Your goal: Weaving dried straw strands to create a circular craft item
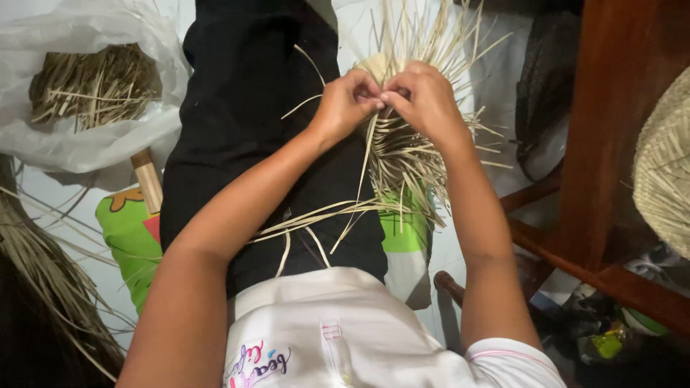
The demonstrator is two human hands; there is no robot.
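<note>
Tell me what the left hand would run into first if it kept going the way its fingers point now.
The left hand points rightward toward the right hand, whose fingertips already meet it over the woven straw piece. It would meet the right hand's fingers first, with the pinched straw strands between them; depth is hard to judge.

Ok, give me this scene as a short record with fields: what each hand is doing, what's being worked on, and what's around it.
left hand: left hand pinches straw strands, fingertips meeting the right
right hand: right hand pinches the same spot, grip closed on strands
work piece: straw weave, part woven, loose strands fanning out, resting over the lap
lap: black trousers
left side: white bag holding cut straw; more loose straw at the lower left edge
right side: wooden chair frame; woven hat at the edge
under lap: green cushion
</note>
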